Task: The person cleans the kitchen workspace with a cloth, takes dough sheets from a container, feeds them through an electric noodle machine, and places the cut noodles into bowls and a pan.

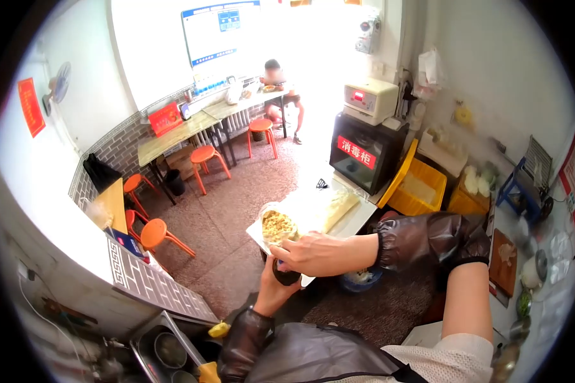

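My left hand (275, 293) is wrapped round a small dark round container (287, 277), just off the near edge of a white table (354, 225). Over the container's top lies my right hand (322, 253), its fingers bent together; whatever they hold is hidden beneath them. Just beyond my fingers, yellowish crumbly food (277, 225) fills a round container at the table's left end. A pale plastic-wrapped bundle (340, 207) rests farther right on the same table. Brown shiny sleeve covers are on both my forearms.
Behind the table stand a black disinfection cabinet (364, 153) and a yellow crate (418, 185). Below my right forearm is a blue basin (362, 281). Orange stools (158, 235) and a long wall table (179, 135) line the left side, where a person (281, 105) sits. Metal pots (170, 349) are lower left.
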Available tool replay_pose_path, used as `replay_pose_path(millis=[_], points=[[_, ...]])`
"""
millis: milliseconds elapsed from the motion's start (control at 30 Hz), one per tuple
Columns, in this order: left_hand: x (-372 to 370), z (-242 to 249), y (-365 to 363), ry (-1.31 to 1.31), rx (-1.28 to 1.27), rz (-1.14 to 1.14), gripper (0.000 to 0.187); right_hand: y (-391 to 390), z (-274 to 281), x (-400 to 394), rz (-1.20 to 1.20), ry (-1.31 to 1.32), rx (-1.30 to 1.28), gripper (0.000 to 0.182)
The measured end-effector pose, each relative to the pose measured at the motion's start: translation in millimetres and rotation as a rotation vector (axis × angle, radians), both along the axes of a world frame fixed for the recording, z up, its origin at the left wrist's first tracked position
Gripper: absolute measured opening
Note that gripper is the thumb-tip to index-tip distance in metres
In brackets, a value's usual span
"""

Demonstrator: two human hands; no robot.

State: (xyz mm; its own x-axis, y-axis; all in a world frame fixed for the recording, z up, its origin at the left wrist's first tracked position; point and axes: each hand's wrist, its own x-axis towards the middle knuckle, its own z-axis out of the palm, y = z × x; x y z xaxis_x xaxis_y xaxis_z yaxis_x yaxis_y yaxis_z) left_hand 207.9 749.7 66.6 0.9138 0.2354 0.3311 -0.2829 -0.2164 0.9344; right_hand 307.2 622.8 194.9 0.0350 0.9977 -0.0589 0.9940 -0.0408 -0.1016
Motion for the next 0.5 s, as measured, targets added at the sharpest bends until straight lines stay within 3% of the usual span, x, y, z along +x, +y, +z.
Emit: replay_pose_path(millis=[33,67,167,200,267,300,433,500], points=[[2.6,-14.2,10.3,-0.062,0.131,0.002,0.06,6.5,15.9,-6.7,-0.142,0.095,-0.171,0.055],[-0.8,-17.5,14.4,-0.064,0.134,0.0,0.06,7.8,12.7,-6.2,-0.144,0.093,-0.168,0.055],[-5.6,-21.5,24.6,-0.029,0.011,0.019,0.061,18.4,-1.6,5.7,0.382,-0.11,0.32,0.045],[-7.8,-23.2,27.9,-0.023,0.093,0.039,0.063,24.6,-9.3,8.6,0.384,-0.11,0.318,0.045],[-12.0,-27.8,33.5,-0.014,0.173,0.065,0.065,39.0,-24.3,9.7,0.325,0.044,0.193,0.046],[-12.8,-30.0,34.7,0.008,0.109,0.089,0.065,41.0,-7.0,-3.8,0.114,0.11,-0.015,0.043],[-24.7,-19.8,39.1,-0.034,0.122,0.172,0.063,55.7,-9.2,-4.3,-0.125,0.35,-0.109,0.034],[-27.1,-24.9,50.2,-0.045,0.11,0.157,0.063,62.8,-16.2,9.2,0.375,0.18,0.146,0.034]])
